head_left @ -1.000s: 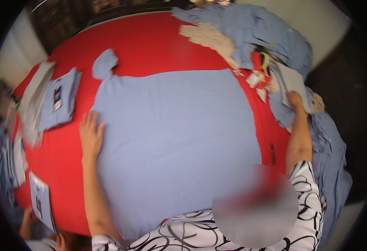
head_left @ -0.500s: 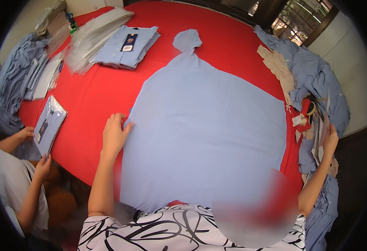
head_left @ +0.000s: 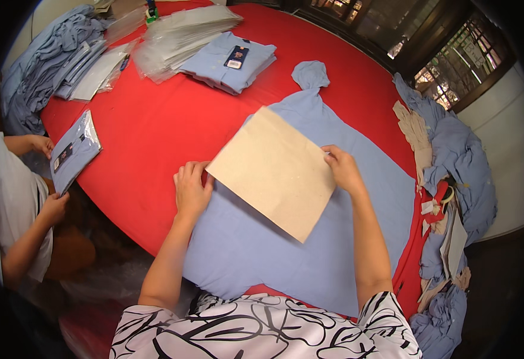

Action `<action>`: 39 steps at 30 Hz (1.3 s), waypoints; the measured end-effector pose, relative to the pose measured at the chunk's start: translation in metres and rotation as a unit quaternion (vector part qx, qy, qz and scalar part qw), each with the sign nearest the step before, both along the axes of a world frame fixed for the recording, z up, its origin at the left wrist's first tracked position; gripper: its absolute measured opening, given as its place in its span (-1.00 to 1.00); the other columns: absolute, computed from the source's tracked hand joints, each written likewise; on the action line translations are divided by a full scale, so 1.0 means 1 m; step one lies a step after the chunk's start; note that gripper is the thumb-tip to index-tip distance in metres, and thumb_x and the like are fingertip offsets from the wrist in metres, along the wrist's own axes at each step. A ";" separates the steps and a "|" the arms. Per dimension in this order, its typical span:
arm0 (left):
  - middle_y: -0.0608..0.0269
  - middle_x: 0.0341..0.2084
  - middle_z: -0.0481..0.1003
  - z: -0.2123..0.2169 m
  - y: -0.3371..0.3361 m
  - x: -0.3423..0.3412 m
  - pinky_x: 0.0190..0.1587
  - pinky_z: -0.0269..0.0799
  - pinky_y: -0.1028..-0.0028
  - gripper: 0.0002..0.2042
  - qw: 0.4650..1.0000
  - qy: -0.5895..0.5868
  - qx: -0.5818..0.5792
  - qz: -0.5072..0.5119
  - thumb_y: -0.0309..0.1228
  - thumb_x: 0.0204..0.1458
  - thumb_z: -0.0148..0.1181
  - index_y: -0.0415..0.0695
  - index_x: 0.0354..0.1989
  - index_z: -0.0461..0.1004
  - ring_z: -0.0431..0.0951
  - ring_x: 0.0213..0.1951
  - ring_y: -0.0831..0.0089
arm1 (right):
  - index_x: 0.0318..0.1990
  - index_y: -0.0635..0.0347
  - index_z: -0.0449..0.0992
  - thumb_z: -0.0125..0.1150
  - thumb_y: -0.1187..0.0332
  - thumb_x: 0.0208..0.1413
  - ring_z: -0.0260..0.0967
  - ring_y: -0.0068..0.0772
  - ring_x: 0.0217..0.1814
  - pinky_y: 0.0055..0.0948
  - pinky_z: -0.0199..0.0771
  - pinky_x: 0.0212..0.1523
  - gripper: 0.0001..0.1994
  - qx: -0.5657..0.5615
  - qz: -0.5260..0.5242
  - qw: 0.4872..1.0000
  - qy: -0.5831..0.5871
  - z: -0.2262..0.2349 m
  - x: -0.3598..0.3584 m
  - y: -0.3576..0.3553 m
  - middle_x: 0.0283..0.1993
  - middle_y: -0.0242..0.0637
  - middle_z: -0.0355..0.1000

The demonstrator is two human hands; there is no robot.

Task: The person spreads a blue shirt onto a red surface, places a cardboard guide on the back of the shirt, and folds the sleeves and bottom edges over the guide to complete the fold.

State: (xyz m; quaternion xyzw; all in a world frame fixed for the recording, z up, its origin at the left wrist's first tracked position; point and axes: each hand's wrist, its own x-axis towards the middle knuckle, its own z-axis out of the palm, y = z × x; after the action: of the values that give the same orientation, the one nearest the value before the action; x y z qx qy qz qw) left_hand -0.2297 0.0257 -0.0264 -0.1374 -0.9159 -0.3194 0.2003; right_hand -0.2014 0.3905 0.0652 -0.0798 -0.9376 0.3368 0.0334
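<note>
Bright, even daylight, apparently from the barred windows (head_left: pixel 447 48) at upper right. Soft, faint shadows lie beneath the cardboard sheet (head_left: pixel 274 170) and both forearms. Mild sheen shows on the clear plastic bags (head_left: pixel 178 36). Fisheye distortion bends the red worktop (head_left: pixel 154 137) edge; a black vignette rings the frame. Centre sharp, periphery softer.

**Red tabletop and the items lying on it**

A round red tabletop (head_left: pixel 154 137) carries a spread light-blue shirt (head_left: pixel 333 251) at centre. Folded blue shirts (head_left: pixel 229 60) and a stack of clear bags (head_left: pixel 178 33) lie at the far side. Loose blue shirts (head_left: pixel 46 54) are heaped at far left, another heap (head_left: pixel 462 161) at right.
</note>
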 end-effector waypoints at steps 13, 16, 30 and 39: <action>0.18 0.04 0.40 0.028 0.057 0.011 0.18 0.20 0.12 -0.65 0.990 0.031 0.004 -0.138 -0.42 0.03 0.25 -0.08 0.04 0.52 0.33 0.14 0.13 | 0.02 0.20 0.54 0.01 0.42 0.25 0.52 -0.06 -0.07 -0.25 0.45 -0.01 -0.75 0.038 0.013 0.999 -0.017 -0.036 -0.038 -0.002 -0.11 -0.02 0.57; 0.11 0.19 0.33 0.025 0.101 0.010 0.33 0.06 -0.06 -0.56 0.981 0.020 -0.035 -0.189 -0.27 0.05 0.29 -0.07 0.12 0.48 0.19 0.30 0.05 | 0.00 0.21 0.54 0.00 0.38 0.25 0.51 0.00 -0.05 -0.24 0.45 0.00 -0.74 0.024 0.008 0.999 -0.033 -0.029 -0.035 -0.011 -0.10 0.01 0.56; 0.22 0.32 0.26 0.000 0.127 -0.013 0.33 -0.21 -0.36 -0.37 0.987 0.002 -0.116 -0.115 0.07 0.08 0.18 0.00 0.28 0.38 0.10 0.37 0.01 | -0.03 0.21 0.56 0.14 0.40 0.14 0.41 -0.08 0.07 -0.24 0.41 0.06 -0.74 0.076 -0.019 0.994 -0.073 -0.018 -0.049 -0.009 -0.02 -0.08 0.47; 0.19 0.32 0.24 0.008 0.134 -0.008 0.25 -0.22 -0.49 -0.37 0.986 -0.004 -0.128 -0.110 0.06 0.06 0.22 0.00 0.27 0.38 0.07 0.38 0.00 | 0.16 0.18 0.44 0.28 0.26 0.12 0.23 0.05 0.24 -0.14 0.30 0.22 -0.55 0.168 -0.132 0.960 0.178 -0.064 -0.148 0.039 0.24 -0.10 0.30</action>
State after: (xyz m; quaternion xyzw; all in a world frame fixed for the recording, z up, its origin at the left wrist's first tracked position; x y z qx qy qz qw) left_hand -0.2380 0.1599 -0.0182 -0.2602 -0.9295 -0.2201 0.1407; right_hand -0.3494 0.4297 0.0014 -0.1351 -0.9407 0.1755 0.2570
